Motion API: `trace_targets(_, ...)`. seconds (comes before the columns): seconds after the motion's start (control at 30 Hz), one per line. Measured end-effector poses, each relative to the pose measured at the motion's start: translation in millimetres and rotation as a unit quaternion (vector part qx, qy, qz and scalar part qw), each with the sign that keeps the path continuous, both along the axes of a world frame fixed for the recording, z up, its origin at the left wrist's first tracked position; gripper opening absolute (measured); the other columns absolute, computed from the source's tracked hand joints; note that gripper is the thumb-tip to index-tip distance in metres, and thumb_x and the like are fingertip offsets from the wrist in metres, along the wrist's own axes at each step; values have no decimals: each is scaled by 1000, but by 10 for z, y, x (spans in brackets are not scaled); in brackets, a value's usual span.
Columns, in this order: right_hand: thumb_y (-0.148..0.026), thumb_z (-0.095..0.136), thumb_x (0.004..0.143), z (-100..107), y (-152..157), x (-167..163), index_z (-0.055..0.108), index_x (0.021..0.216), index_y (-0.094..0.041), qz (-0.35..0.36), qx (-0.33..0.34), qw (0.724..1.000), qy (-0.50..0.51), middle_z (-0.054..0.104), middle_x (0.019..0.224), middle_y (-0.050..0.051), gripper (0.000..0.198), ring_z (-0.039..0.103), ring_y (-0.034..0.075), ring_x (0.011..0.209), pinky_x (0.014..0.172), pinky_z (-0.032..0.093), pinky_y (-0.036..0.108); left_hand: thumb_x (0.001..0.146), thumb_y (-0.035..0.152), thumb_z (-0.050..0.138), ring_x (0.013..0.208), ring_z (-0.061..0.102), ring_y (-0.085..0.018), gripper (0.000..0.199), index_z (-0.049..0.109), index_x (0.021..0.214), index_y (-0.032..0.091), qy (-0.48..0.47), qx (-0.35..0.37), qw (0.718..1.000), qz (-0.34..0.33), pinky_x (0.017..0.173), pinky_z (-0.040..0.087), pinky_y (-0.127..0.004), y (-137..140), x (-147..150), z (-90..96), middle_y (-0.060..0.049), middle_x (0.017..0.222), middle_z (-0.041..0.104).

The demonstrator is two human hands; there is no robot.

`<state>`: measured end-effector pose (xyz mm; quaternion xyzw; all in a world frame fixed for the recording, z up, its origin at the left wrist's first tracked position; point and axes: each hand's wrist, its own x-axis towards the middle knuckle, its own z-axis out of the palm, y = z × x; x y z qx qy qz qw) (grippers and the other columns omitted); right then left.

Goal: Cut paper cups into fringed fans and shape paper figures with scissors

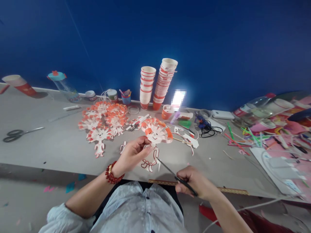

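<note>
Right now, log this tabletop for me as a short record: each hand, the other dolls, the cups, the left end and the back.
Left hand: holding a paper doll near its neck
Right hand: holding black-handled scissors, tips by the doll's lower body
Other dolls: an overlapping pile with orange-and-white fringed heads, too jumbled to count
Cups: two tall stacks, a shorter one and a taller one
Left end: second pair of scissors, lying on the table
Back: blue wall
</note>
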<state>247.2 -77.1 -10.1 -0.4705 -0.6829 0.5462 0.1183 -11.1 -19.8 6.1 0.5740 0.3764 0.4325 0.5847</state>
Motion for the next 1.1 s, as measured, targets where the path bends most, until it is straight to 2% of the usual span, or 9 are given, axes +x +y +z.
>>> trace_targets(0.13,-68,65,74,-15,29,34,31,45,-21,16,38,999,-15,30,38,-8,65,26,7,40,39,16,22,85,36,62,55,38,-9,18,58,88,18,8,-11,1000,-9,49,32,-20,0,1,47,3,69,48)
trace_targets(0.33,-68,65,74,-26,52,72,37,46,-20,23,46,998,-35,42,39,-5,62,40,9,41,40,21,21,86,37,61,55,38,-8,20,59,90,17,13,-6,1000,-14,49,31,-19,5,-10,63,3,69,47)
trace_targets(0.5,-67,64,75,-10,56,74,37,46,-20,24,60,997,-35,47,40,-3,62,44,11,43,41,24,21,85,34,62,56,39,-8,18,59,90,17,13,3,1000,-7,50,32,-20,4,-18,63,3,70,49)
trace_targets(0.63,-67,66,74,17,60,66,38,45,-20,26,68,997,-36,46,38,-4,62,44,11,42,41,25,21,85,34,62,57,41,-9,17,60,90,17,16,5,1000,-9,52,34,-20,1,-19,65,2,71,51)
trace_targets(0.9,-61,69,74,-19,47,86,36,45,-21,8,28,999,-21,40,36,-7,60,41,9,38,39,29,20,86,34,62,55,41,-8,18,60,89,17,30,19,999,-13,49,33,-18,20,-24,93,2,69,50)
trace_targets(1.1,-58,71,74,-38,57,114,37,44,-21,8,39,999,-32,43,36,-6,59,40,9,37,40,29,20,85,31,62,54,39,-7,14,57,86,18,20,9,999,-36,49,33,-18,35,-33,111,4,69,50)
